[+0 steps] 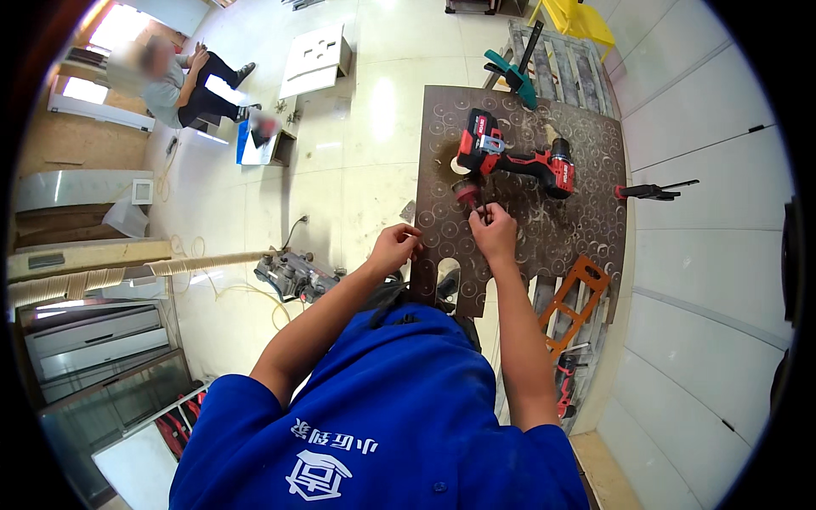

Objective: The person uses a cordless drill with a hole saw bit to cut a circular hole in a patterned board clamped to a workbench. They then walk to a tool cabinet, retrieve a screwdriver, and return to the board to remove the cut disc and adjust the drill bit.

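My right hand (495, 235) is closed over the dark brown board (438, 136), its fingers pinching the thin dark shank of a red hole saw (465, 192). Just beyond the hole saw, a red and black cordless drill (531, 166) lies on its side on the board. Printed or scored rings cover the board's surface, and a round hole (460, 163) shows beside the drill's battery. At the board's left edge is my left hand (397, 248), its fingers curled in with nothing visible in them.
A green and black clamp (515, 78) grips the far edge; another clamp (654, 190) sits at the right. An orange frame-like tool (578, 302) lies near my right forearm. Grey machine (297, 276) stands on the floor at left. A seated person (191, 85) is at far left.
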Tool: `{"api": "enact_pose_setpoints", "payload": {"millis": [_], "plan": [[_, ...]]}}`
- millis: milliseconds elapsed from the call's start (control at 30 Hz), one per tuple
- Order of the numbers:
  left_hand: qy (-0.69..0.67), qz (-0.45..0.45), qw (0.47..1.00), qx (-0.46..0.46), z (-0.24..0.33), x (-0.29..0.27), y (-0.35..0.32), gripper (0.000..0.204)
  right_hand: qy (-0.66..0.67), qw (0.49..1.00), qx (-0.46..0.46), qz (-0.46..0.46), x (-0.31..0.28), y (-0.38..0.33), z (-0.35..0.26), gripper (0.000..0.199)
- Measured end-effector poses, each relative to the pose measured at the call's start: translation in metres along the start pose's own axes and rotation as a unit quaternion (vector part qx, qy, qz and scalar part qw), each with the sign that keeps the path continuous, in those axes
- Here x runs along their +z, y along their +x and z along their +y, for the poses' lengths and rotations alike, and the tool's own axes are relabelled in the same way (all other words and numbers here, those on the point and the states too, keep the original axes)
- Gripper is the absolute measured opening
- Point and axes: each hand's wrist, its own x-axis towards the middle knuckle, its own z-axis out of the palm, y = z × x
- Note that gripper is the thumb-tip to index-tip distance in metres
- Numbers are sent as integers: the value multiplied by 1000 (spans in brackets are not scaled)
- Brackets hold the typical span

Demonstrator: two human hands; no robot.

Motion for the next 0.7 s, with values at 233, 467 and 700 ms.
{"api": "enact_pose_setpoints", "payload": {"millis": [233,467,700], "plan": [[104,-80,991,-37,16,38,0,27,-9,999,-26,31,-8,-37,-24,22],[-167,-64,978,-109,21,71,5,27,44,999,-5,-3,19,-54,-18,19],[-178,-58,977,-100,23,56,5,24,34,998,-22,-43,16,-59,-21,18]]}}
